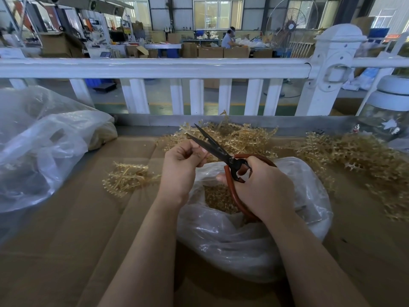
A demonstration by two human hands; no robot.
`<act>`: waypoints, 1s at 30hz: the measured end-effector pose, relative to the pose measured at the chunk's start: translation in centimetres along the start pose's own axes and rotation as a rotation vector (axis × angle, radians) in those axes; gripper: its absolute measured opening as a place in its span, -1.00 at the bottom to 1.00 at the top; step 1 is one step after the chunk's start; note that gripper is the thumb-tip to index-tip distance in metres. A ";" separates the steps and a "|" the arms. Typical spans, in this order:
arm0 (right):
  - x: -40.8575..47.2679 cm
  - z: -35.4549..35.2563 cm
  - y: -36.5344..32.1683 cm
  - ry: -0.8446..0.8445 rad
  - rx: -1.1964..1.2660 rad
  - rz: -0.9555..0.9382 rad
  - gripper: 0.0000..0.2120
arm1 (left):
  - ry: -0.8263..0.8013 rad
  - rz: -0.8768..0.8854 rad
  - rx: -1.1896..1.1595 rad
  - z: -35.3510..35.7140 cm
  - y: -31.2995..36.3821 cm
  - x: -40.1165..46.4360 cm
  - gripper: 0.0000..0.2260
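step in hand: trimming. the right hand (263, 187) grips the scissors (213, 145), fingers curled through the red-brown loops. the blades stand apart, tips pointing up and away from the hands. the left hand (181, 167) is curled, with thumb and fingertips pinching a small pale piece (205, 156) just beside the lower blade. most of that piece is hidden by the fingers, so its shape cannot be told.

both hands hang directly above the open clear bag (243, 244). the bag rests on the cardboard-covered surface (88, 218) and holds a layer of amber cut bits (219, 199) below the right hand.

supply: a heap of amber branched strips (236, 136) lies just beyond the hands. a smaller bundle (128, 176) lies to the left of the left hand, and a wider spread (354, 151) lies to the right of the right hand.

judgement: the cut appears set up but not yet made. the next move calls for:
- feeding the pinched piece between the blades, close to the pivot.
- keeping the left fingertips clear of both edges.
- squeezing the loops together so the offcut drops into the bag mouth.

a fresh strip from the heap beyond the hands would then be needed.
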State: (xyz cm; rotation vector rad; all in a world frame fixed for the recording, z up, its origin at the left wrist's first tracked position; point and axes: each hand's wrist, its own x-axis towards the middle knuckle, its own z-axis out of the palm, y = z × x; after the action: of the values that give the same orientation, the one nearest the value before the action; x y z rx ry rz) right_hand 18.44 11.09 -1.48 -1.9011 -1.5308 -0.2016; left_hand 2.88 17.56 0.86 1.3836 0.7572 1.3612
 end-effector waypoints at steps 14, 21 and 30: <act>-0.2 -0.5 -0.6 0.044 0.026 -0.024 -0.50 | -0.003 0.006 0.043 0.1 0.1 -0.2 -0.84; -0.1 -0.4 -0.5 0.026 0.069 -0.022 -0.48 | -0.004 0.014 0.023 0.0 0.1 -0.2 -0.90; 0.1 0.2 -0.2 -0.055 0.153 0.068 -0.47 | -0.028 -0.056 -0.055 0.1 -0.1 0.0 -0.72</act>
State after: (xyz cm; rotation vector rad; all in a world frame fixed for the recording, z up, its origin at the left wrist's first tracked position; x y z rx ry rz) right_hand 18.27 11.27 -1.48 -1.8466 -1.4710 -0.0018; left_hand 2.96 17.56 0.79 1.3257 0.7297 1.3072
